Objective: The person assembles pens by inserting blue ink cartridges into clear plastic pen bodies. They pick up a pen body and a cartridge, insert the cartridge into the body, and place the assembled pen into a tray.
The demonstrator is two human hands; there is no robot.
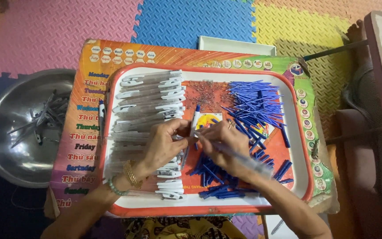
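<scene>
My left hand (162, 144) and my right hand (224, 144) meet over the middle of a red-rimmed tray (299, 132). The left hand pinches a pen (194, 120) with a clear barrel and a blue tip pointing away from me. The right hand grips a clear pen barrel (244, 156) that slants down to the right, and its fingertips touch the left hand's pen. A stack of clear barrels with white clips (149, 104) fills the tray's left side. Blue refills (255, 104) lie heaped at the right and under my hands.
A patch of tiny metal springs (206, 88) lies at the tray's top centre. The tray rests on a colourful printed board (78, 146). A steel bowl (5, 128) with several finished pens stands at the left. Foam floor tiles surround everything; a white box edge (237, 44) is behind.
</scene>
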